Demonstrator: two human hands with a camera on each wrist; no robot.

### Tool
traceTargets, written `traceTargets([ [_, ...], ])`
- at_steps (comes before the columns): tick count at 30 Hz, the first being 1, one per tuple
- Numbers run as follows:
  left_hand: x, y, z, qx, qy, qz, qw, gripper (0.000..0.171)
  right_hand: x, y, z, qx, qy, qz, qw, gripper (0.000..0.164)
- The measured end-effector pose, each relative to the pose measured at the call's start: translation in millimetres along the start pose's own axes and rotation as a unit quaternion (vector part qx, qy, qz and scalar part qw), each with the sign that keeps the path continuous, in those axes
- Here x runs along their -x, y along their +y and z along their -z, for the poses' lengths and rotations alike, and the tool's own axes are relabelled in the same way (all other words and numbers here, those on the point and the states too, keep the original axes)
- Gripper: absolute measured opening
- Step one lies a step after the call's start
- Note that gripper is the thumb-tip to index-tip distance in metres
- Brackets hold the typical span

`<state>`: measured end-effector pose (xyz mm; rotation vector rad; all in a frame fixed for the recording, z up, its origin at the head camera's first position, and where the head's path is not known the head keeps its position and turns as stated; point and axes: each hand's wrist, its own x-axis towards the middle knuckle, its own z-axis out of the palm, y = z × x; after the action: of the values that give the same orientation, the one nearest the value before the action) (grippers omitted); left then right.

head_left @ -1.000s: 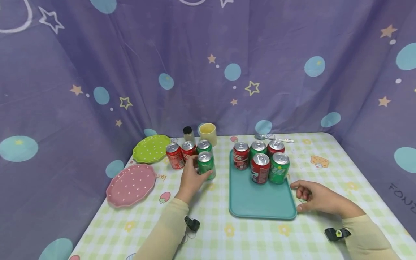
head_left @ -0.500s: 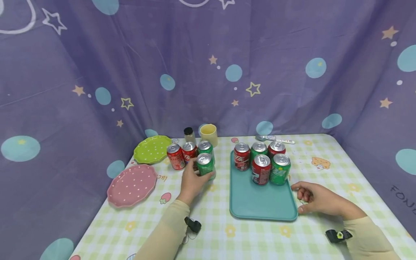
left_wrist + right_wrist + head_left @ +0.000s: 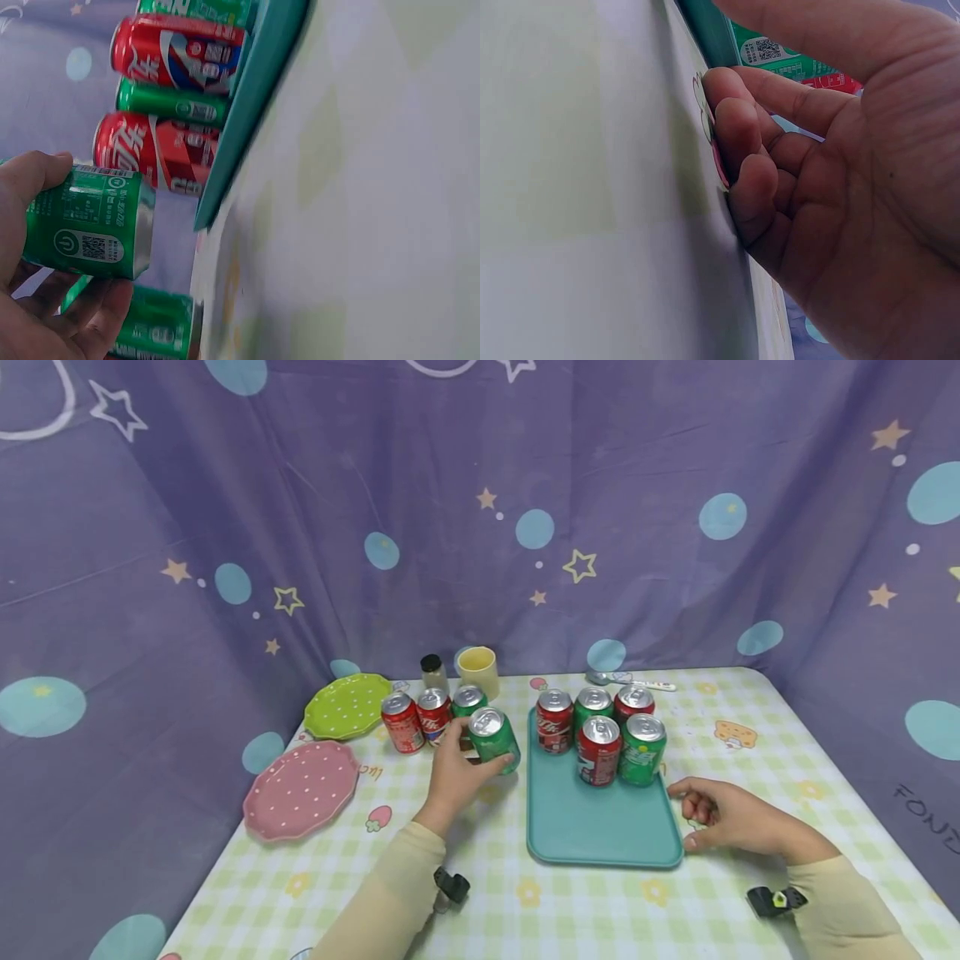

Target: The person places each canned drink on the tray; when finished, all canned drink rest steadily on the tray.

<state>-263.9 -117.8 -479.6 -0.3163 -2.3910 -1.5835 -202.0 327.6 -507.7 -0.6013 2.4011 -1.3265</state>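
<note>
My left hand (image 3: pixel 457 777) grips a green soda can (image 3: pixel 495 742), thumb on one side and fingers round the other. The can is tilted and raised off the table, left of the teal tray (image 3: pixel 600 827); its base shows in the left wrist view. Upright on the tray's back half stand several red and green cans, among them a red can (image 3: pixel 598 752) and a green can (image 3: pixel 642 750) in the front row. My right hand (image 3: pixel 738 818) rests beside the tray's right edge, fingers loosely bent and holding nothing; whether the fingertips touch the rim I cannot tell.
Behind the left hand stand two red cans (image 3: pixel 402 724) and another green can (image 3: pixel 469 700). Further back are a yellow cup (image 3: pixel 479 670) and a black-capped jar (image 3: pixel 432 672). Pink (image 3: pixel 302 789) and green (image 3: pixel 348 706) plates lie left; a spoon (image 3: pixel 630 681) lies at the back.
The green can in my left hand has come up off the table, tilted and moved right towards the tray. My right hand has stayed beside the tray.
</note>
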Motion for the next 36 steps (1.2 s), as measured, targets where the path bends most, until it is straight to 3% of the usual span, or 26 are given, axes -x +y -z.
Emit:
traceTargets([
  [12, -5.1, 17.0, -33.9, -0.025, -0.075, -0.010, 0.9968, 0.070, 0, 0, 0, 0.000, 0.000, 0.002, 1.000, 0.074],
  [19, -7.3, 20.2, -56.4, -0.035, -0.104, 0.004, 0.9940, 0.070, -1, 3, 0, -0.005, -0.001, 0.002, 1.000, 0.075],
  [26, -6.5, 21.0, -72.1, -0.056, -0.105, 0.025, 0.9926, 0.072, -1, 1, 0, 0.002, 0.000, 0.006, 1.000, 0.073],
  [36, -3.9, 17.3, -82.4, -0.047, -0.094, 0.017, 0.9943, 0.075, 0, -1, 0, 0.006, 0.000, 0.005, 1.000, 0.073],
])
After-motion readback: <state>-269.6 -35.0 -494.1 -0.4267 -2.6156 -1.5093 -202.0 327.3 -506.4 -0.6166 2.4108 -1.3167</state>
